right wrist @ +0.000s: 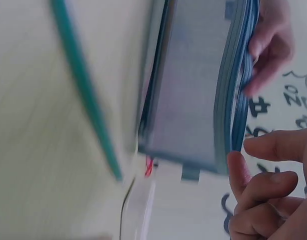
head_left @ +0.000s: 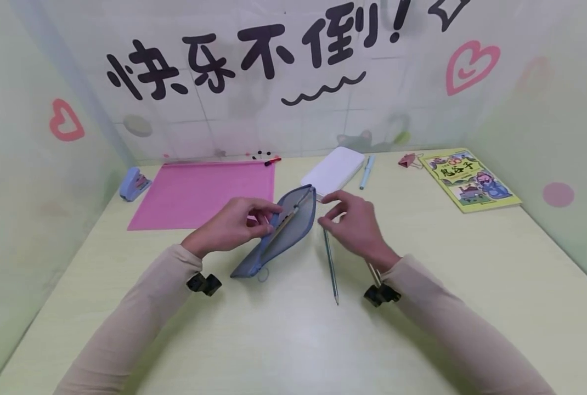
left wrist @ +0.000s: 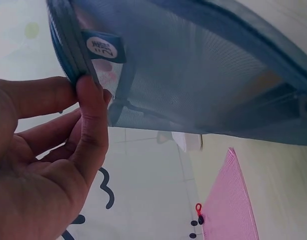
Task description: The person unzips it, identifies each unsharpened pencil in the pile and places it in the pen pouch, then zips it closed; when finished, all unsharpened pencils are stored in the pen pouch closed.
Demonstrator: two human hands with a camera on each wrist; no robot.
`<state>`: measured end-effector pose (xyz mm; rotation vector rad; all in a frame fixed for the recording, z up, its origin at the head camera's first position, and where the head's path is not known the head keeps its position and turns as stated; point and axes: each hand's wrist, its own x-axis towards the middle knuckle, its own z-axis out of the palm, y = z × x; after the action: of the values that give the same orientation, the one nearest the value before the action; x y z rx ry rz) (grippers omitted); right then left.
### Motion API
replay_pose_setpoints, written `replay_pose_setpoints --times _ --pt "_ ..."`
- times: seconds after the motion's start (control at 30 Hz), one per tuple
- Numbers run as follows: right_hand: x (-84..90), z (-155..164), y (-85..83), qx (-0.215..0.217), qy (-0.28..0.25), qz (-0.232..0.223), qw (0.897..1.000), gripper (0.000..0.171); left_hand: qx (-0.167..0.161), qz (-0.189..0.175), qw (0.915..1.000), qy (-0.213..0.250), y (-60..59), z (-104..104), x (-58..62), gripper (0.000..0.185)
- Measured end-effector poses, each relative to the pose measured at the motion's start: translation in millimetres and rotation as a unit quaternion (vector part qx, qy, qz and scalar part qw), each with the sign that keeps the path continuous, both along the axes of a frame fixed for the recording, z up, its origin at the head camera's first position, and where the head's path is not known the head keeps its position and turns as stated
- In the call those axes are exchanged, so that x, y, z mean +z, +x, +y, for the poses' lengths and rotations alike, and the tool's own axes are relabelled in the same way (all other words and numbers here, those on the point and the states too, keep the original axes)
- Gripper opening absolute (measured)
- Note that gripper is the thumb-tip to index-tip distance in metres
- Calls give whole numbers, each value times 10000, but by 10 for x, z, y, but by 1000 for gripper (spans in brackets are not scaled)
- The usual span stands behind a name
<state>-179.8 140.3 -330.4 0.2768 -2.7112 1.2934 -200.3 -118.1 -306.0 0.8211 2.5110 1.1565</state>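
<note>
A blue-grey mesh zipper pouch is held tilted over the table, with a thin tan stick-like item showing along its inside in the head view. My left hand pinches its zippered edge between thumb and fingers, beside a small tag. Close to the pouch's right end is my right hand, thumb and index finger apart, other fingers bent, nothing held. In the right wrist view its fingertips are right at the zipper's end. A green pencil lies on the table below the right hand, its point toward me.
Behind lie a pink folder, a white box and a light blue pen. A blue stapler stands far left. At right are a pink binder clip and a yellow-green booklet. Another thin stick is partly hidden by the right wrist.
</note>
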Motion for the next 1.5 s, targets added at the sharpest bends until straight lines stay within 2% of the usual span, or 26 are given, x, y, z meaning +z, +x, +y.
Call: replay_pose_setpoints --times 0.2,0.43,0.6,0.87,1.37,1.5 --pt "-19 448 -98 -87 834 -143 9964 28 -80 52 10000 -29 -3 2 12 41" --pt "-70 723 -116 615 1784 -537 9806 22 -114 41 9999 -77 -14 -3 8 40" --pt "-153 781 -111 844 2248 -718 9681 20 -125 65 9999 -59 -15 7 7 40" --pt "-229 746 -103 1013 2354 -975 9617 17 -118 79 9999 -56 -7 1 9 39" --pt "-245 561 -137 1135 2901 -1041 9445 23 -158 54 9998 -104 -12 -10 8 41" --pt "-236 492 -126 1091 2896 -1075 9448 26 -153 41 9998 -111 -13 -2 8 40"
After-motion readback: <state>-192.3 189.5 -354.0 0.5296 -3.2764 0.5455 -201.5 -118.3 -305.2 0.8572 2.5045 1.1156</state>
